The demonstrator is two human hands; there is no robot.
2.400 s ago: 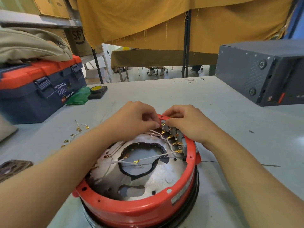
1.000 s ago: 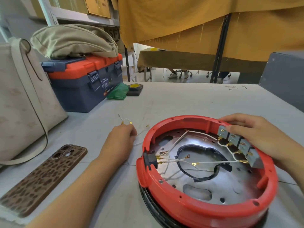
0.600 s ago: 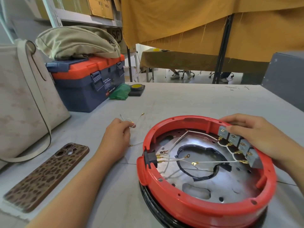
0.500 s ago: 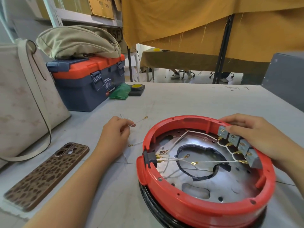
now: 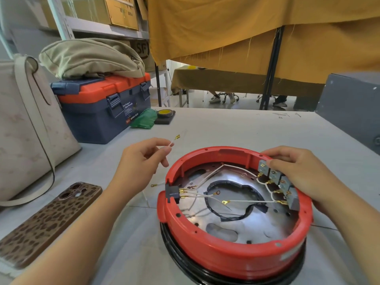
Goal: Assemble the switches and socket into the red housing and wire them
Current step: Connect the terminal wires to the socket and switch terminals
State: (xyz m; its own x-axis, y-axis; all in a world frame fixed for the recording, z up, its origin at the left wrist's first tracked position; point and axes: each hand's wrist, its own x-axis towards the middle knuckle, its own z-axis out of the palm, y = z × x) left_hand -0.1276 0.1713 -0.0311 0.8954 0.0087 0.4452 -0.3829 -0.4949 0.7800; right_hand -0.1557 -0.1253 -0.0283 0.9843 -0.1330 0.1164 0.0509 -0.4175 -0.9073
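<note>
Your left hand (image 5: 141, 161), just left of centre frame, is raised off the table (image 5: 236, 130) and pinches a short white wire (image 5: 170, 144) between thumb and fingertips; the wire's brass terminal points up and to the right, clear of everything else. Your right hand (image 5: 298, 171), at the right of the frame, rests curled over the far right rim of the red housing (image 5: 226, 258), its fingers gripping the row of grey switches (image 5: 277, 177) seated along the inner wall there. The housing sits in the lower centre-right of the frame on a black ring, open side up, with a metal plate inside. A black socket (image 5: 172, 193) is fitted in the left wall, and white wires run from its brass pins across the plate towards the switches. A second loose lead lies on the table just left of the housing. At lower left lies a phone (image 5: 47, 223) in a leopard-print case; a blue and orange toolbox (image 5: 98, 114) stands upper left.
</note>
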